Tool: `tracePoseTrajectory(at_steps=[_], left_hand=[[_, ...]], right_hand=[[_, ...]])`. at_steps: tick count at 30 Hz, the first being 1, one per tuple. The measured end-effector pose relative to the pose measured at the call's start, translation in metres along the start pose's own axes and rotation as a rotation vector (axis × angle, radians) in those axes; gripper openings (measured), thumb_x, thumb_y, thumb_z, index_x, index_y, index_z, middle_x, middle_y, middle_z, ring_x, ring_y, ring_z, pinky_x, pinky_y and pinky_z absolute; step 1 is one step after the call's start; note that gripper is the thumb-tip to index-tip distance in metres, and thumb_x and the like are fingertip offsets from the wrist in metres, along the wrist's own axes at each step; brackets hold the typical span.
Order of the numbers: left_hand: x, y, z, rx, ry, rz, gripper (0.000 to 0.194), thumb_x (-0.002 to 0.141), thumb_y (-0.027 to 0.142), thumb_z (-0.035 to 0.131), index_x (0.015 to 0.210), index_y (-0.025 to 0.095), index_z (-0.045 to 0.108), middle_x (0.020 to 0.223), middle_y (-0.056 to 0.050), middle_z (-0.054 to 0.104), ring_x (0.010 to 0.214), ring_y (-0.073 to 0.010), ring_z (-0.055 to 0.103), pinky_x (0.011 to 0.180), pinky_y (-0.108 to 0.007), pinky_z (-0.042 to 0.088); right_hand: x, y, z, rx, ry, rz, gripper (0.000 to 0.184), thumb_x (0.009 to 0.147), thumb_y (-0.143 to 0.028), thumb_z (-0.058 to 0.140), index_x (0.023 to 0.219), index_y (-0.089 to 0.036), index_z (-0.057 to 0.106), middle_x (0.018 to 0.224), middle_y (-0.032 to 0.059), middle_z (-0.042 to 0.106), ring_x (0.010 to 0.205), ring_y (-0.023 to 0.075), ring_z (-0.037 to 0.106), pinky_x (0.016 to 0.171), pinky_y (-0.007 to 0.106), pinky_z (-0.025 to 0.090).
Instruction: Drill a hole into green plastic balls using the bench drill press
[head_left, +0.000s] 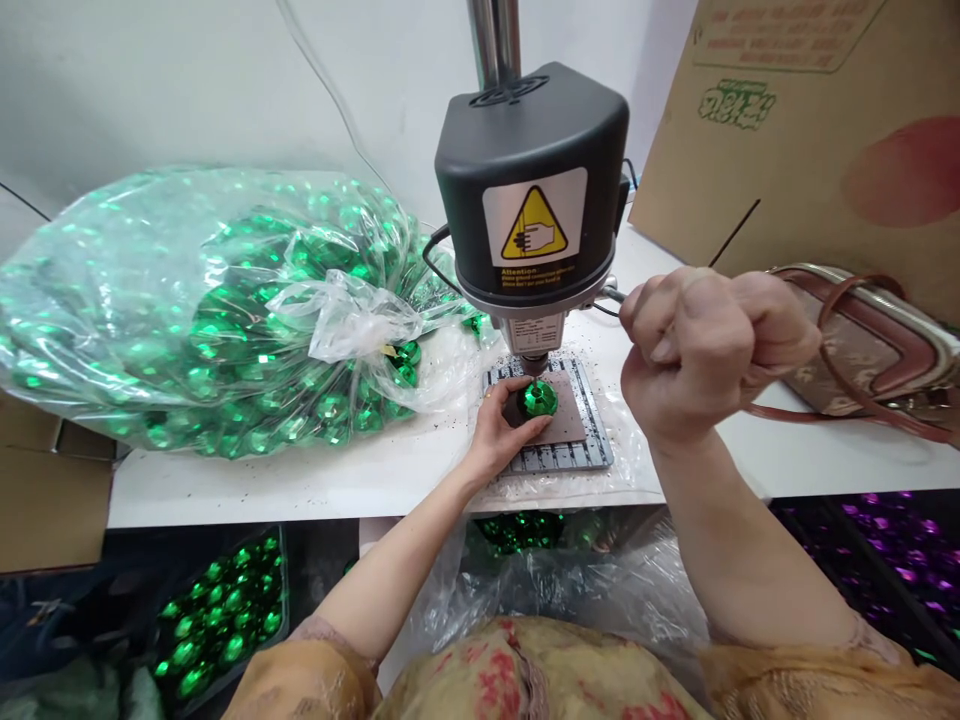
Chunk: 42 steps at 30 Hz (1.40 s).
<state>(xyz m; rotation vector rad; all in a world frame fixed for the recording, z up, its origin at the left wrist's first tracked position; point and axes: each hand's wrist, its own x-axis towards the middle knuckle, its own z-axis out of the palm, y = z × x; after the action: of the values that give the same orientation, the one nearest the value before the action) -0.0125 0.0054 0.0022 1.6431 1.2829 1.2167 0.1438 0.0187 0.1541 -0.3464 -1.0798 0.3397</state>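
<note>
My left hand point(501, 428) pinches a shiny green faceted bead point(539, 398) and holds it on the slotted metal base plate point(570, 452) right under the spindle of a small bench drill press point(532, 190). My right hand point(701, 345) is closed in a fist around the press's feed lever point(611, 294), of which only a short metal stub shows beside the black motor head. The bit's tip is hidden by the bead and the chuck.
A big clear plastic bag of green beads point(202, 310) lies at the left of the white table point(300, 480). A cardboard box point(810, 120) and a brown handbag point(870, 340) stand at the right. Below the table are bins of green beads point(217, 620) and purple beads point(892, 550).
</note>
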Motion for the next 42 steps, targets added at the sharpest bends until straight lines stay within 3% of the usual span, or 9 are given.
tracePoseTrajectory(at_steps=[19,24,27,29,31,35,38,40,42], left_hand=[[-0.002,-0.007,0.000,-0.005,-0.024,0.043,0.052,0.075,0.038,0.084,0.119,0.022,0.061,0.120,-0.008,0.066,0.117,-0.0262,0.061,0.104,-0.043,0.047],[-0.002,0.004,0.004,0.021,0.041,0.037,0.048,0.074,0.036,0.083,0.115,0.022,0.061,0.117,-0.008,0.065,0.113,-0.0261,0.061,0.099,-0.042,0.048],[-0.018,0.021,-0.002,0.171,0.123,0.094,0.040,0.073,0.034,0.080,0.105,0.023,0.059,0.104,-0.007,0.064,0.100,-0.0246,0.062,0.086,-0.039,0.050],[-0.040,0.030,-0.012,0.322,0.032,0.189,0.037,0.071,0.036,0.079,0.098,0.023,0.057,0.093,-0.005,0.061,0.089,-0.0231,0.059,0.077,-0.037,0.048],[-0.068,0.034,-0.025,0.505,-0.178,0.359,0.035,0.071,0.041,0.078,0.093,0.024,0.057,0.084,-0.004,0.059,0.081,-0.0228,0.056,0.070,-0.037,0.045],[-0.106,0.027,-0.052,0.823,-0.446,0.675,0.044,0.075,0.062,0.073,0.097,0.025,0.061,0.082,-0.004,0.060,0.080,-0.0247,0.055,0.076,-0.041,0.046],[-0.087,0.017,-0.066,0.791,-0.322,0.673,0.040,0.086,0.060,0.064,0.105,0.025,0.061,0.086,-0.005,0.063,0.086,-0.0250,0.058,0.079,-0.041,0.047],[-0.047,0.009,-0.071,0.747,-0.143,0.556,0.017,0.097,0.035,0.054,0.107,0.024,0.061,0.089,-0.006,0.065,0.087,-0.0240,0.059,0.080,-0.039,0.048],[0.008,-0.002,-0.072,0.754,0.037,0.375,0.021,0.097,0.021,0.046,0.110,0.021,0.062,0.097,-0.010,0.066,0.092,-0.0257,0.060,0.084,-0.040,0.048]], right_hand=[[-0.018,0.020,-0.011,0.099,-0.025,-0.256,0.040,0.078,-0.012,0.053,0.055,-0.015,0.020,0.041,-0.0083,0.024,0.035,0.0033,0.024,0.041,0.023,0.024],[0.006,0.005,0.005,0.019,0.121,-0.028,0.045,0.081,-0.017,0.058,0.052,-0.019,0.024,0.041,-0.0080,0.026,0.035,0.0039,0.024,0.039,0.026,0.021],[0.028,-0.004,0.016,0.001,0.086,0.124,0.039,0.080,-0.021,0.062,0.052,-0.021,0.035,0.040,-0.0078,0.032,0.037,0.0054,0.026,0.039,0.028,0.018],[0.035,-0.007,0.019,0.002,0.060,0.167,0.039,0.082,-0.022,0.062,0.054,-0.021,0.035,0.041,-0.0081,0.032,0.037,0.0043,0.029,0.039,0.026,0.019],[0.037,-0.008,0.019,-0.001,0.039,0.168,0.039,0.084,-0.023,0.060,0.056,-0.020,0.034,0.043,-0.0085,0.032,0.038,0.0026,0.030,0.040,0.023,0.021],[0.034,-0.007,0.016,-0.013,0.027,0.158,0.039,0.084,-0.027,0.062,0.057,-0.020,0.035,0.044,-0.0083,0.036,0.038,0.0030,0.031,0.041,0.024,0.021],[0.033,-0.007,0.015,-0.023,0.051,0.165,0.039,0.083,-0.028,0.064,0.055,-0.021,0.037,0.042,-0.0079,0.038,0.037,0.0048,0.031,0.041,0.027,0.022],[0.033,-0.007,0.015,-0.020,0.063,0.172,0.040,0.082,-0.029,0.065,0.054,-0.022,0.037,0.043,-0.0077,0.039,0.037,0.0057,0.031,0.040,0.029,0.021],[0.034,-0.006,0.016,-0.003,0.072,0.160,0.040,0.081,-0.029,0.065,0.054,-0.022,0.037,0.042,-0.0077,0.038,0.037,0.0060,0.030,0.040,0.030,0.020]])
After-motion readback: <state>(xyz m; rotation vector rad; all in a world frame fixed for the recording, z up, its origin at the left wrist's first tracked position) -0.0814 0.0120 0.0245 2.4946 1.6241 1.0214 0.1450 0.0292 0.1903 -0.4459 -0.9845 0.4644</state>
